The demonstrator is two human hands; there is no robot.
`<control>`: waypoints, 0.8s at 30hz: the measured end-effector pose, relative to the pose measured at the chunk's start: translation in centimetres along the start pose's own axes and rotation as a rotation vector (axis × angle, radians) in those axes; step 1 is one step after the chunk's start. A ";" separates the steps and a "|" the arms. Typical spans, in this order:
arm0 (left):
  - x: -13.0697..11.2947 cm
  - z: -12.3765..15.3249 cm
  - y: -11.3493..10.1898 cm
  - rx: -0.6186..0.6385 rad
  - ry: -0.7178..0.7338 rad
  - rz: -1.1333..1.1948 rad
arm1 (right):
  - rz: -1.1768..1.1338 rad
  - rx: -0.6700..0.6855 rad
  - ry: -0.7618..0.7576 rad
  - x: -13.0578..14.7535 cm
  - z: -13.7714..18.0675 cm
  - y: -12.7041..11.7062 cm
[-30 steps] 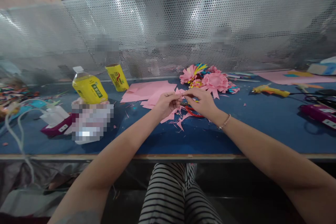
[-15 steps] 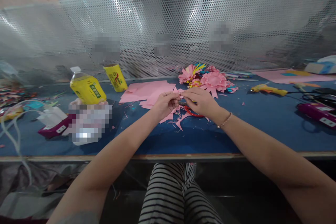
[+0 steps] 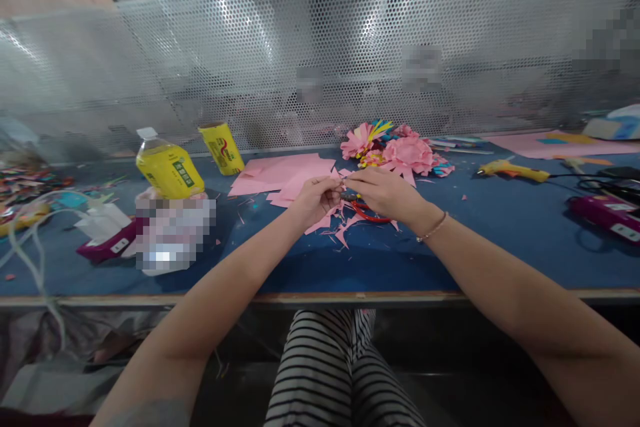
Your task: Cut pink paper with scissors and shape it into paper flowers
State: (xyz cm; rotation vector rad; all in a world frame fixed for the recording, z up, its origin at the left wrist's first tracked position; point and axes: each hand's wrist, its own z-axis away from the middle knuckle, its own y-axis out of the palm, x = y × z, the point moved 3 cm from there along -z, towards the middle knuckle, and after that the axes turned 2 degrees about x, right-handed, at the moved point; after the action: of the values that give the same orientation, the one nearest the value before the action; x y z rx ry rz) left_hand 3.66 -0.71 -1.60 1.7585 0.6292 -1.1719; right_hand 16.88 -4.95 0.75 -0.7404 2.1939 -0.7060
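My left hand (image 3: 319, 199) and my right hand (image 3: 384, 193) meet fingertip to fingertip above the middle of the table. Both are closed in a pinch on a small piece of pink paper (image 3: 343, 183), mostly covered by the fingers. Under my right hand lie scissors with red handles (image 3: 371, 216), partly hidden. Pink paper scraps (image 3: 342, 235) are scattered beneath both hands. Just behind and to the left, pink paper sheets (image 3: 280, 172) lie in a loose stack. Beyond my right hand sits a bunch of pink, yellow and blue paper flowers (image 3: 407, 152).
A bottle of yellow liquid (image 3: 170, 167), a yellow container (image 3: 221, 149) and a purple power strip (image 3: 107, 247) with white cables stand left. To the right lie a yellow glue gun (image 3: 515, 171) and another purple strip (image 3: 605, 217). A perforated metal panel (image 3: 250, 67) closes the back.
My right wrist has shifted slightly and more of the red scissor handle shows. The fingertips stay together in nearly the same spot. The view has moved a little.
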 end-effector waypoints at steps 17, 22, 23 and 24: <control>0.5 -0.2 0.3 0.036 0.043 -0.104 | -0.488 -0.124 0.469 -0.3 -0.1 1.4; 0.8 -0.3 0.2 0.053 0.069 -0.201 | -0.599 -0.003 0.627 -0.5 -0.2 2.6; 0.9 -0.3 0.3 0.071 0.080 -0.240 | -0.630 0.007 0.633 -0.5 -0.2 2.7; 0.9 -0.3 0.3 0.086 0.089 -0.284 | -0.665 0.018 0.636 -0.4 -0.2 2.8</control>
State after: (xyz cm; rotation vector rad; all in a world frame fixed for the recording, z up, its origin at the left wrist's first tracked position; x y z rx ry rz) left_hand 4.40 -0.63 -2.27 1.8439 0.9179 -1.3336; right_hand 16.20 -2.69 -0.83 -1.4144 2.4784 -1.4496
